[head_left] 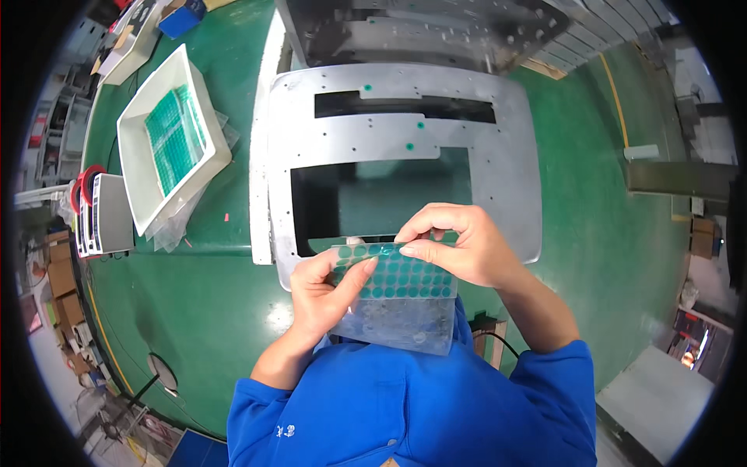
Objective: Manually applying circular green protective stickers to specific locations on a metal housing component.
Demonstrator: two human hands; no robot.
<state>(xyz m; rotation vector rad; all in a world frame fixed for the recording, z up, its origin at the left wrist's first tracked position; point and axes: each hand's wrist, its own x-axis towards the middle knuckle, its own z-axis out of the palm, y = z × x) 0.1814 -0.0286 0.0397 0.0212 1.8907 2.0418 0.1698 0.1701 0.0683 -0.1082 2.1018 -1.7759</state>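
My left hand (327,289) holds a clear sheet of round green stickers (401,280) by its left side, thumb lying over the dots. At the sheet's top edge my right hand (459,243) pinches with thumb and forefinger. The lower part of the sheet (397,327) is bare backing with empty circles. Just beyond my hands lies a grey metal plate (506,179) with a large rectangular cut-out and a long slot; three green dots (409,145) are stuck on its face.
A white tray (132,167) holding more green sticker sheets (173,138) stands at the left on the green table (202,288). A red tape roll (84,185) and a grey box sit further left. More metal plates (420,31) lie behind.
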